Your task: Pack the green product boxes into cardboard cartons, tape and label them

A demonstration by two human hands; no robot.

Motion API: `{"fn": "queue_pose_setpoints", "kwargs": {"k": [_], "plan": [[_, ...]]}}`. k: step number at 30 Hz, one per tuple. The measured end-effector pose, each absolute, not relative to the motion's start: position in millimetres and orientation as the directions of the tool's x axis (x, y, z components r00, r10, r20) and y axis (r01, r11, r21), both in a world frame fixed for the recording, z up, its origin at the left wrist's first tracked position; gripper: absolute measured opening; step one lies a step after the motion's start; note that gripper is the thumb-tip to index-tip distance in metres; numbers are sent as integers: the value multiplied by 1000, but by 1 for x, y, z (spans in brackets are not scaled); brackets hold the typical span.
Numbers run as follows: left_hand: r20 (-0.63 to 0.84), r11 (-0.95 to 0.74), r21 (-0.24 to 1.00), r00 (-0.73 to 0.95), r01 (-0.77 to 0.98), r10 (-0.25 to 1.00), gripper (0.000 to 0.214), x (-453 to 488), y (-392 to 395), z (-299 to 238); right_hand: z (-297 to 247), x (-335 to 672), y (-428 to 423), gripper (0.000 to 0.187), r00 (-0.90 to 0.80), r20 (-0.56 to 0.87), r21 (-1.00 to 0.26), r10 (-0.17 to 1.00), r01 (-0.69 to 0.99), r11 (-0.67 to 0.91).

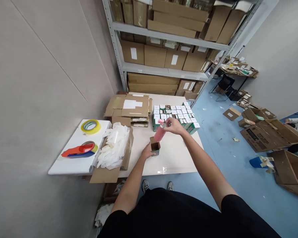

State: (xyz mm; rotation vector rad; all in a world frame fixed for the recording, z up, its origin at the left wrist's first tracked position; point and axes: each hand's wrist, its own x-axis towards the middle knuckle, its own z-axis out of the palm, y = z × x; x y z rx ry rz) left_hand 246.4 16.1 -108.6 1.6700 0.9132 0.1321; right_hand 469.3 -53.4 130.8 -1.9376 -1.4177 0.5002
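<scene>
My right hand (172, 126) grips a pink bottle (159, 133) by its upper end and holds it tilted over the table. Just below it stands a small open carton (155, 147), brown inside, with its opening facing up. Around the left side of that carton my left hand (147, 151) is closed. The bottle's lower end is right above the carton's mouth; whether it touches the rim I cannot tell. Behind my right hand several white-topped green cartons (181, 114) stand in close rows, a few with open tops.
Left on the table (178, 158) are flattened cardboard boxes (136, 105) and an open box of white packing material (115, 145). A tape roll (90, 126) and a red tape dispenser (79, 150) lie on a white surface. Shelving (164, 68) with boxes rises behind; cartons (265, 132) lie on the floor at right.
</scene>
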Motion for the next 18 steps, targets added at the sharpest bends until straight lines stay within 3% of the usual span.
{"fn": "queue_pose_setpoints", "kwargs": {"k": [2,5,8,10,12,18], "plan": [[-385,-9,842,612,540,691,140,247,21,-91,162,477,-56,36,318,159,-717,935,688,-112],[-267,18,870,440,493,857,111,249,32,-45,191,482,-65,38,300,230,-748,926,663,-29],[21,-108,977,419,184,908,75,257,32,25,202,484,-73,39,261,262,-779,929,626,43],[196,-195,979,561,-63,804,80,266,23,74,204,484,-75,39,223,284,-781,932,617,91],[308,-257,950,646,-176,699,97,278,9,115,204,481,-77,37,193,307,-773,932,622,126],[326,-267,945,528,-187,784,117,311,-28,154,200,481,-82,35,273,354,-739,895,667,89]]}}
